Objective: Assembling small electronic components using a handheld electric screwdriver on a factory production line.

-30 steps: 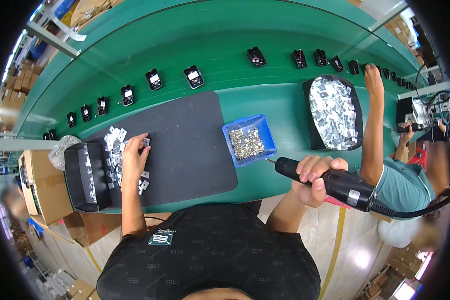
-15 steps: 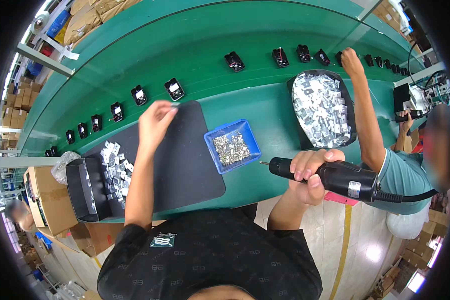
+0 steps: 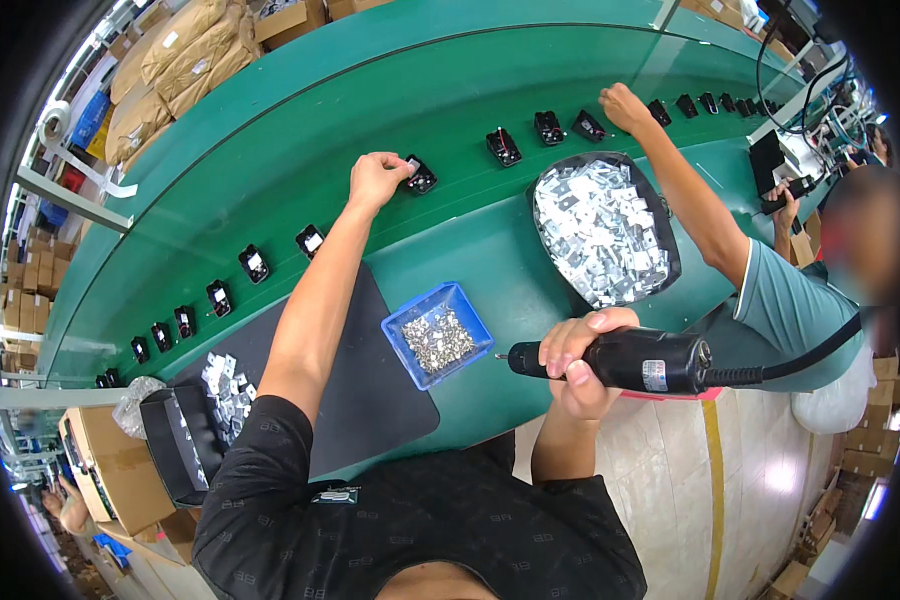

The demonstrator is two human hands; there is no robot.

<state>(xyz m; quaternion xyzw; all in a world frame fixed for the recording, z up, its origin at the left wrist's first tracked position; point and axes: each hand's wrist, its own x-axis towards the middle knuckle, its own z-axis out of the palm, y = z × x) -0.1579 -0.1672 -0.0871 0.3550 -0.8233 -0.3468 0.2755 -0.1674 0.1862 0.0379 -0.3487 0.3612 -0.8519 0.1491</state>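
Black housing (image 3: pixel 425 182): where is it in the head view now?

On the green strip (image 3: pixel 463 172) behind the green worktop (image 3: pixel 510 270), in a row with others, and the left hand (image 3: pixel 375 178) is right at it, its fingertips seemingly touching the upper left side

How is that hand held?

Thumb and fingers are drawn together on a small pale piece (image 3: pixel 412 164); whether that piece already rests in the housing I cannot tell

And a second ago?

Then the same hand was down on the dark mat (image 3: pixel 390 400), beside the heap of pale plates (image 3: pixel 227 393). Half a second ago it was near the mat's far edge, a piece in its fingertips, well apart from this housing. Now the forearm stretches across the mat and hides part of it

What about the right hand (image 3: pixel 582 362)?

Wrapped round a black power screwdriver (image 3: pixel 625 360), as in both earlier pictures, with the cable trailing off to the right. The bit points left, just beside the blue tray (image 3: pixel 478 322) of small metal screws (image 3: pixel 438 342)

Has anything else shifted?

The whole view has swung, so the blue tray sits further left and lower, and the black bin (image 3: pixel 667 245) further left too. A co-worker's hand (image 3: pixel 625 108) is among the housings on the right, as before
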